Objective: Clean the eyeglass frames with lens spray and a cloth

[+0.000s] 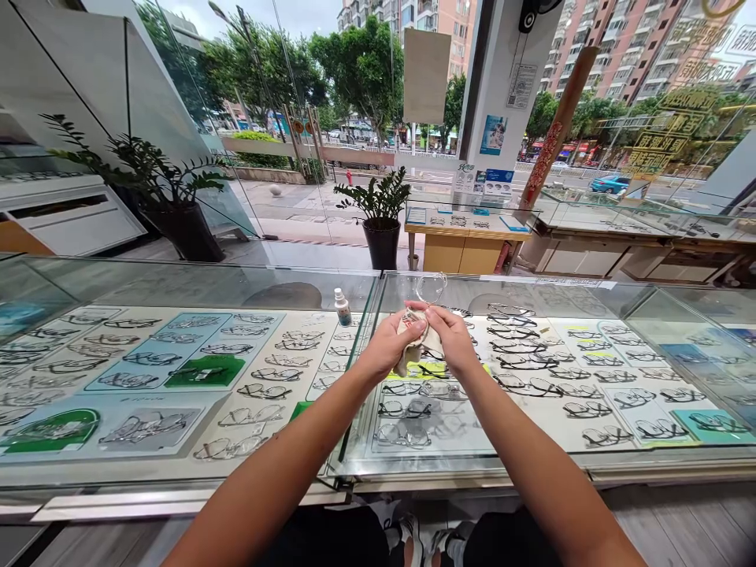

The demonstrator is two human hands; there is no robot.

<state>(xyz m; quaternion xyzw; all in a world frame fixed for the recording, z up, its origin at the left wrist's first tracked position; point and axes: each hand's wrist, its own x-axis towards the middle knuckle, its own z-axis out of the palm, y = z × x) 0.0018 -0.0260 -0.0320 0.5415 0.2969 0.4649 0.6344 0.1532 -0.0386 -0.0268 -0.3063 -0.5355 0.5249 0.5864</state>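
Note:
Above the glass counter, both my hands are closed on a small beige cleaning cloth (406, 362) with red print. My left hand (385, 344) pinches it from the left, the thumb pressed on top. The right hand (453, 337) grips the cloth's other side, close against the left. Just beyond my fingertips shows a thin clear-rimmed pair of glasses (431, 288); part of it is hidden by the fingers, and whether the right fingers hold it is hard to see. A small white-capped bottle (342, 308) stands on the counter left of my hands.
Beneath the glass top (283, 287) lie rows of eyeglasses (513, 346) in two adjoining showcases. Behind the counter stand a potted plant (381, 228) and a wooden cabinet (454, 250). Large windows face the street.

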